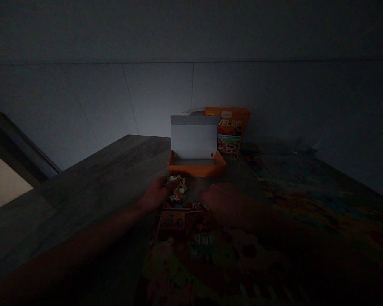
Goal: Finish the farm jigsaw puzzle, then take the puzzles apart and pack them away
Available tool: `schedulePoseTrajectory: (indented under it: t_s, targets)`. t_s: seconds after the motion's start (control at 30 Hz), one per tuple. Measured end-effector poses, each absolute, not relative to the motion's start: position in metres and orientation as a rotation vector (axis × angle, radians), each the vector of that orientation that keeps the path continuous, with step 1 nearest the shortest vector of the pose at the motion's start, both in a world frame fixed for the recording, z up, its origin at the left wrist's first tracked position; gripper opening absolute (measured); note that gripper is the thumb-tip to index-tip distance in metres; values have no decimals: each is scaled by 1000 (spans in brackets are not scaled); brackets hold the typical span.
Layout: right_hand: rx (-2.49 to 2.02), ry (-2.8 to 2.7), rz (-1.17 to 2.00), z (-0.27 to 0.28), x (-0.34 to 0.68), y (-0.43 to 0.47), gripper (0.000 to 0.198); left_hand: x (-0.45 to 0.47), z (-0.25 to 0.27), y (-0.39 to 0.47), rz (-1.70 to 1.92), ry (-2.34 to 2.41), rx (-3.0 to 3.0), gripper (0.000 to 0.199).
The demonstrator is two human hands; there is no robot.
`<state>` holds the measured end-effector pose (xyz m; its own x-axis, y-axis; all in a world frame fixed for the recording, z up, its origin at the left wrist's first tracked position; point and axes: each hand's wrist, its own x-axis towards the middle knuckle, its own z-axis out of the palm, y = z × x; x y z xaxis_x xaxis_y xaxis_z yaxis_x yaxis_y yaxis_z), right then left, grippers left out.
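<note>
Dim frame, blurry right side. Grey table (102,170); keep your work flat on it. Farm picture (204,250) lies straight in front of you, near end dark; don't lean your forearms on it, it might shift. Open orange box (197,171) stands just past your hands, lid up; best not nudge it. Right hand (225,199) sits over the picture's far edge, fingers curled down; can't tell if they're pinching anything. If they are, press straight down, not sideways. Left hand (156,193): thumb laid over puzzle pieces (178,189), pinching them between the box and the picture's far edge. Grip lightly, keep printed faces up, and more light would help you match edges.
</note>
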<state>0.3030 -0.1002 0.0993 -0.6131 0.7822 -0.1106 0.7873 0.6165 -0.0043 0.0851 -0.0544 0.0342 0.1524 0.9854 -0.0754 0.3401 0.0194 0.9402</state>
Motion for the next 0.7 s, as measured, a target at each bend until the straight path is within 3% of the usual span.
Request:
schedulePoseTrajectory:
  t_s: [0.17,0.27,0.4,0.7]
  targets:
    - [1255,2767,-162,88,301,-83,18,86,35,-55,916,1269,1493,40]
    - [1223,2824,-428,84,300,-71,26,85,35,-54,905,1256,1496,41]
    - [1350,2939,-814,76,289,-69,20,86,34,-53,913,1248,1534,43]
    - [1791,2879,-307,34,258,-98,63,86,34,-55,935,1266,1485,45]
